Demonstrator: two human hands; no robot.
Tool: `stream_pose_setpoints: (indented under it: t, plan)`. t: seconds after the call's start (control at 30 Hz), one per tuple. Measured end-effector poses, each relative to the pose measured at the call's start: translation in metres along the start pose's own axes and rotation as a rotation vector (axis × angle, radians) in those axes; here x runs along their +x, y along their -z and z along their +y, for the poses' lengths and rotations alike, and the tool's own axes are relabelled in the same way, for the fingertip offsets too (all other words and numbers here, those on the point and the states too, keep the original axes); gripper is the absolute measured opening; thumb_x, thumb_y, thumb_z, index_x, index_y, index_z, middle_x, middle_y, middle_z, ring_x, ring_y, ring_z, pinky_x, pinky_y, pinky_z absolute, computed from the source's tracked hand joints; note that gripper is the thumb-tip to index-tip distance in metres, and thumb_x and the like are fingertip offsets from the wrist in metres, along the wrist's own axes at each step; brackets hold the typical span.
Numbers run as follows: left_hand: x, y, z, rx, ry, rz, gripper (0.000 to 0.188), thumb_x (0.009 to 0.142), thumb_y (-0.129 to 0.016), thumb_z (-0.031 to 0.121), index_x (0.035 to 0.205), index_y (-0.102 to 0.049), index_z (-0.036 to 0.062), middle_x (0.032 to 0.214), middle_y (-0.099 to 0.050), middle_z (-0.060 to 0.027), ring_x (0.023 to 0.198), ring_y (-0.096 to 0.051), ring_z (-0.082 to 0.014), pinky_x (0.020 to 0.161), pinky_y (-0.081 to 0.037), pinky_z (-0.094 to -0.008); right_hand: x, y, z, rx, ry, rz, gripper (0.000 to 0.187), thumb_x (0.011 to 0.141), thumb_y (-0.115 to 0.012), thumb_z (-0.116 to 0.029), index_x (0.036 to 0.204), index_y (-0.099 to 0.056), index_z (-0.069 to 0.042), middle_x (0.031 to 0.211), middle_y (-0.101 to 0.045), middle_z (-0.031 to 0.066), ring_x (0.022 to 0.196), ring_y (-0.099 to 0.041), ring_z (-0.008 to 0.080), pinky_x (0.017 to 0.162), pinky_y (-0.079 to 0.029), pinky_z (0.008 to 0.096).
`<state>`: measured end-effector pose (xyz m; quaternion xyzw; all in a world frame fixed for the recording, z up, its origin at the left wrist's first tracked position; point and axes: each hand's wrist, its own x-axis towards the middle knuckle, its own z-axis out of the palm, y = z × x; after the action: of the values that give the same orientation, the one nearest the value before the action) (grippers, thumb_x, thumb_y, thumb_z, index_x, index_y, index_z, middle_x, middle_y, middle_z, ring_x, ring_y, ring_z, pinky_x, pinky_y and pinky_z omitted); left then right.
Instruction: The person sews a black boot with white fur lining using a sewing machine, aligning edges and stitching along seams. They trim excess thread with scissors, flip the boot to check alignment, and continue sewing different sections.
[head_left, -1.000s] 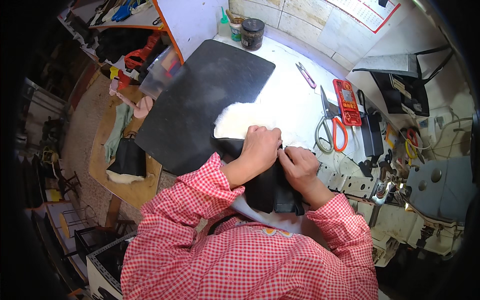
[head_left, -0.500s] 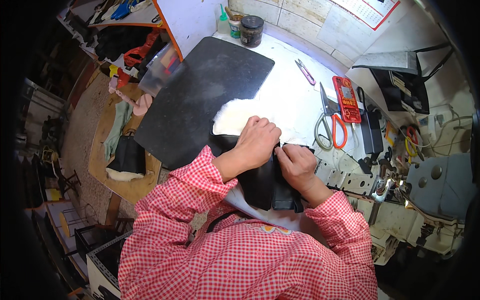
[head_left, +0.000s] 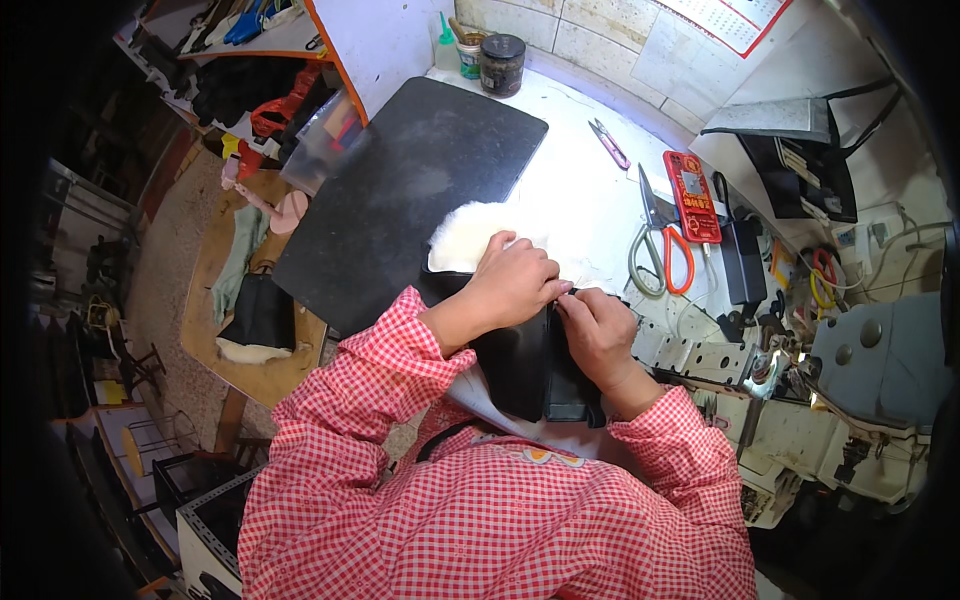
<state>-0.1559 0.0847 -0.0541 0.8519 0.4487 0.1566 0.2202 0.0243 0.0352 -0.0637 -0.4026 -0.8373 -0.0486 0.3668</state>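
A black leather piece [head_left: 512,372] with a fluffy cream fleece lining [head_left: 468,237] lies across the near edge of the white table, its lower end hanging toward me. It looks like a boot upper, folded into two dark panels. My left hand [head_left: 508,285] is closed on its upper part beside the fleece. From the right, my right hand [head_left: 600,335] pinches the edge of the leather. The fingertips of both hands meet at that edge, and whatever small part lies between them is hidden.
A large black mat [head_left: 410,180] covers the table's left. Right of my hands lie scissors [head_left: 663,250], thread snips [head_left: 610,145] and a red case [head_left: 692,197]. A sewing machine [head_left: 870,365] stands at the right. Jars [head_left: 502,65] are at the back; another fleece-lined black piece [head_left: 258,312] lies left.
The fingertips of my two hands have come together at the leather edge. My right fingers have lifted slightly into a pinch, while the leather piece has hardly moved.
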Motion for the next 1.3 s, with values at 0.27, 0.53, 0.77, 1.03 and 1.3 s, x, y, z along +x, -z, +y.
stream_pose_setpoints:
  t: [0.27,0.53,0.77,1.03,1.3]
  plan:
    - [0.008,0.004,0.006,0.041,0.008,0.237,0.018,0.090,-0.057,0.022,0.083,-0.066,0.0077,0.085,-0.064,-0.0082,0.092,-0.058,-0.0277,0.094,-0.036,-0.0437,-0.004,0.006,-0.022,0.129,-0.138,-0.062,0.016,0.075,-0.074,-0.006,0.088,-0.065,-0.009,0.077,-0.060,0.0057,0.060,-0.059,0.0240,0.051,-0.045,0.0353]
    - [-0.025,0.028,0.015,-0.031,-0.001,0.062,0.021,0.086,-0.064,0.028,0.096,-0.067,0.0096,0.104,-0.059,-0.0081,0.110,-0.051,-0.0292,0.106,-0.028,-0.0480,-0.011,0.006,-0.020,0.108,-0.164,-0.011,0.019,0.075,-0.074,-0.004,0.091,-0.065,-0.009,0.080,-0.061,0.0066,0.063,-0.060,0.0247,0.054,-0.046,0.0356]
    - [-0.045,0.010,0.025,-0.043,0.073,0.039,0.020,0.084,-0.066,0.022,0.098,-0.067,0.0084,0.106,-0.057,-0.0086,0.116,-0.049,-0.0288,0.113,-0.019,-0.0574,-0.010,0.005,-0.021,0.122,-0.158,-0.001,0.019,0.076,-0.073,-0.004,0.092,-0.063,-0.007,0.081,-0.062,0.0080,0.063,-0.060,0.0254,0.054,-0.046,0.0354]
    - [-0.040,-0.012,0.020,-0.158,0.014,0.233,0.009,0.086,-0.062,0.017,0.089,-0.064,0.0086,0.095,-0.056,-0.0076,0.104,-0.052,-0.0280,0.109,-0.024,-0.0546,-0.012,0.004,-0.022,0.158,-0.208,-0.053,0.018,0.077,-0.072,-0.001,0.092,-0.063,-0.006,0.081,-0.061,0.0098,0.065,-0.061,0.0276,0.055,-0.047,0.0361]
    - [-0.033,-0.011,0.015,-0.207,-0.007,0.162,0.010,0.089,-0.059,0.017,0.085,-0.063,0.0077,0.085,-0.062,-0.0075,0.093,-0.057,-0.0279,0.108,-0.027,-0.0522,-0.013,0.001,-0.023,0.133,-0.161,-0.027,0.019,0.075,-0.073,-0.002,0.091,-0.064,-0.007,0.079,-0.061,0.0076,0.061,-0.059,0.0258,0.053,-0.045,0.0358]
